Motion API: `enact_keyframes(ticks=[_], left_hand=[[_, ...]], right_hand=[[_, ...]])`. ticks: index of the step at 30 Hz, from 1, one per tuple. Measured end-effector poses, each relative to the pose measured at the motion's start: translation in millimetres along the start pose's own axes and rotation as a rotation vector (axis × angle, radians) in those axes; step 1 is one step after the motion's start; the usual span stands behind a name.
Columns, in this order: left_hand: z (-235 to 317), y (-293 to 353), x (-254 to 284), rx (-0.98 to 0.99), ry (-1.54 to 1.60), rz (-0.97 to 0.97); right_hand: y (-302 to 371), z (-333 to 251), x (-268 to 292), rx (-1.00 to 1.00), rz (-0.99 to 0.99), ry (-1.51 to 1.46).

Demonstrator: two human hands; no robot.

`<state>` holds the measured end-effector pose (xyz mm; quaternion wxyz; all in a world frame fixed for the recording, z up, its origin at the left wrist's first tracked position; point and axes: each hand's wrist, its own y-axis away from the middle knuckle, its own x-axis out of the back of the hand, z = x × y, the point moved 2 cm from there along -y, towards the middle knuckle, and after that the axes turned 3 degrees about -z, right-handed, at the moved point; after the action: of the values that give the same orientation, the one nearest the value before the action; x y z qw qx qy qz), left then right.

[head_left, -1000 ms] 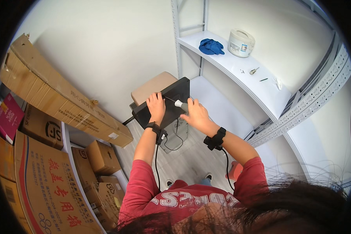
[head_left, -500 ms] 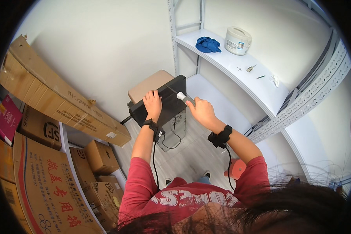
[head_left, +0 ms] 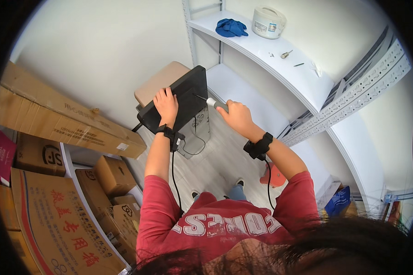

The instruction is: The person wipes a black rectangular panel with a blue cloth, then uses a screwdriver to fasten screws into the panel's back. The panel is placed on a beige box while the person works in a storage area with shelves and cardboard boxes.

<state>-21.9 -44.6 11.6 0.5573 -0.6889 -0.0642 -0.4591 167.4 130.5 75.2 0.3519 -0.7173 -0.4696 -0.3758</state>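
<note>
A: What is the right hand doing?

B: Its fingers are wrapped round the grey-and-white handle of a screwdriver. The palm hides the handle's end, and the tip is hard to make out against the dark face of the black panel, just left of that hand.

A: And the left hand?

B: It lies on the panel, back upward, fingers reaching over the upper edge. I can't tell whether it pinches that edge or only rests there.

A: The arms?

B: Both come up from below, the right one bent more, its forearm angling inward to the tool. Each wrist wears a black band.

A: What is around them?

B: Beyond the left hand, a tan seat is partly covered by the panel. Below the panel, a grey metal case is also partly hidden. Grey floor stretches below the right hand towards the feet. Farther out, up and right of that hand, runs the front edge of a white shelf.
</note>
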Motion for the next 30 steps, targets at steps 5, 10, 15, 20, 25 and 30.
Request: enact_keyframes(ticks=[5, 10, 15, 20, 25, 30], left_hand=[[1.9, -2.1, -1.3, 0.022, 0.024, -0.022], [13.8, 7.4, -2.4, 0.067, -0.056, -0.069], [30.4, 33.2, -16.5, 0.094, -0.030, -0.110], [75.1, 93.0, -54.1, 0.012, 0.134, -0.187], [123.6, 179.2, -104.1, 0.066, 0.348, -0.443], [185.8, 244.5, -130.6, -0.005, 0.482, -0.650]], right_hand=[[3.1, 20.7, -5.9, 0.000, -0.014, -0.006], [2.9, 47.1, -15.4, -0.014, 0.002, -0.007], [6.8, 96.3, -41.2, -0.071, -0.100, -0.004], [27.0, 176.9, -82.1, -0.205, -0.252, -0.032], [83.5, 256.8, -137.1, -0.448, -0.231, -0.057], [176.4, 337.5, -184.5, -0.814, -0.274, -0.346]])
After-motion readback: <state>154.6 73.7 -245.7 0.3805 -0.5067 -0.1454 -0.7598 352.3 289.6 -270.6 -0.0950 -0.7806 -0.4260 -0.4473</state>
